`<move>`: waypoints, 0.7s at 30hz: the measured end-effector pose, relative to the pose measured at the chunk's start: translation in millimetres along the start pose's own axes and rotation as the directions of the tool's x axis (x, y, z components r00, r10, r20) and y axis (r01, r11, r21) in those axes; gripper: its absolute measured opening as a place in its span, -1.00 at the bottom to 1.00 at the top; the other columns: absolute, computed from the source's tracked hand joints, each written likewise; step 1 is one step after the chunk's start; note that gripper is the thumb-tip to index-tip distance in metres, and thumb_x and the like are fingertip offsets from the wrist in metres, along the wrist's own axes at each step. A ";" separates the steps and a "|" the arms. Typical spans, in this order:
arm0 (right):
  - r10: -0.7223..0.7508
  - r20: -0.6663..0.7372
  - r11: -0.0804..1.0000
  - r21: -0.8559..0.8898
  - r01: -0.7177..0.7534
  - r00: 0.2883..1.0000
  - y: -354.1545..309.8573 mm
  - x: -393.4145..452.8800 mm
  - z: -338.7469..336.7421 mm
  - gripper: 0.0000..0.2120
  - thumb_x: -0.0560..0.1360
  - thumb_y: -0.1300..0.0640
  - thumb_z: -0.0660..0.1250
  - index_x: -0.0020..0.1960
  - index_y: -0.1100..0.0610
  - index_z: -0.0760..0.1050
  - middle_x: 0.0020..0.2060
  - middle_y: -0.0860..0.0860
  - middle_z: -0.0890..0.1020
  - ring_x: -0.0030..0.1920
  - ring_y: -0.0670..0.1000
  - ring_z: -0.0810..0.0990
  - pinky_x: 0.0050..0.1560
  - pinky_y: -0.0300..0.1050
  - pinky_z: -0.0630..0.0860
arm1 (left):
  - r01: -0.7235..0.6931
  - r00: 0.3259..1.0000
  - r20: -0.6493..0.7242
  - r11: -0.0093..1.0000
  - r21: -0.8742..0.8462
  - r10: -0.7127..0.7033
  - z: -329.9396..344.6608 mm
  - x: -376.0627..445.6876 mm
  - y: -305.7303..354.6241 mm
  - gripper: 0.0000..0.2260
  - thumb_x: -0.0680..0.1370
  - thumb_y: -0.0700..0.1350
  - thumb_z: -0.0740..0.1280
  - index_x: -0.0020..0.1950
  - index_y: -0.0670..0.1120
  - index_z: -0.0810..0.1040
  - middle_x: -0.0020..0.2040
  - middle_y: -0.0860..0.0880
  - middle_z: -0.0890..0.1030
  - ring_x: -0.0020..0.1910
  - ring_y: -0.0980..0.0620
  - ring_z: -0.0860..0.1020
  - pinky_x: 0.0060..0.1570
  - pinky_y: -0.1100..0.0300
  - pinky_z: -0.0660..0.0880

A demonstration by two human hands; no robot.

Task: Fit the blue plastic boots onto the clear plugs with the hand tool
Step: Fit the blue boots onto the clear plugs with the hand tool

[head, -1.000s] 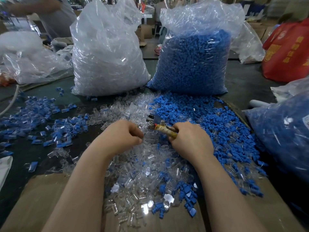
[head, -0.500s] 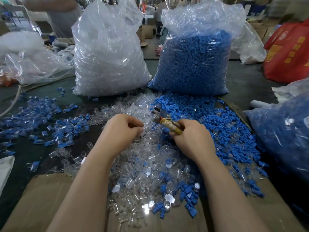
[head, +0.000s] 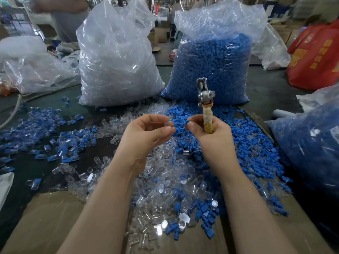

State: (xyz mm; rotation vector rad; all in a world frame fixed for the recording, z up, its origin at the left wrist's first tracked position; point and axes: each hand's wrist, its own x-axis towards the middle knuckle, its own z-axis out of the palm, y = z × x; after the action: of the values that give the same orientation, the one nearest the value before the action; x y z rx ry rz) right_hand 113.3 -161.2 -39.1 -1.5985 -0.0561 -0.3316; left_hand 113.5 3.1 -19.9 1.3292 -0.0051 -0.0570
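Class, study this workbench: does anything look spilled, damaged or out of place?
Nothing looks damaged. Loose blue boots and clear plugs lie heaped across the table, mixing where the piles meet; that seems working stock, not an accident.

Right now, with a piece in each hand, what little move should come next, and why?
Probably bring the two hands together and slip the blue boot onto the clear plug. The left hand pinches the plug, the right hand pinches the boot while gripping the upright hand tool, and a small gap remains.
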 end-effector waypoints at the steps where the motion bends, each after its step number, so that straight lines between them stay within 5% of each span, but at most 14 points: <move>1: -0.004 0.004 1.000 0.016 0.004 1.000 -0.8 -0.6 0.4 -0.84 0.52 0.19 0.43 -0.18 -0.04 0.59 -0.20 -0.06 0.70 -0.13 -0.08 0.68 -0.14 -0.38 0.55 | -0.039 0.999 -0.021 0.998 0.055 0.040 2.4 -0.8 -0.4 -0.81 0.40 -0.36 0.46 -0.04 -0.17 0.61 -0.07 -0.15 0.71 -0.06 -0.04 0.69 -0.12 0.22 0.62; 7: -0.043 0.034 0.999 0.012 0.042 0.999 -2.1 -1.0 2.8 -0.83 0.51 0.13 0.45 -0.22 -0.08 0.59 -0.23 -0.06 0.69 -0.15 -0.06 0.66 -0.12 -0.35 0.56 | -0.216 0.971 -0.011 0.897 0.386 0.239 8.2 -1.8 -0.7 -0.86 0.42 -0.27 0.52 -0.08 -0.10 0.67 -0.14 0.01 0.72 -0.15 0.11 0.68 -0.11 0.29 0.60; 21: -0.070 0.045 0.996 -0.050 0.073 0.997 -0.6 -1.4 5.6 -0.86 0.53 0.12 0.43 -0.19 -0.04 0.56 -0.30 -0.06 0.63 -0.29 -0.18 0.55 -0.25 -0.32 0.53 | -0.297 0.932 -0.049 0.834 0.465 0.359 15.1 -4.7 -2.3 -0.72 0.39 -0.29 0.55 -0.04 0.01 0.60 -0.14 0.08 0.69 -0.24 0.11 0.67 -0.14 0.20 0.63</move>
State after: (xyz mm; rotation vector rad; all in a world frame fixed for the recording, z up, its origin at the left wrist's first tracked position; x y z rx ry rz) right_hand 112.8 -155.4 -38.9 -1.6577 -0.1391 -0.3566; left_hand 108.2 -11.9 -18.4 1.7805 -0.1415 0.3495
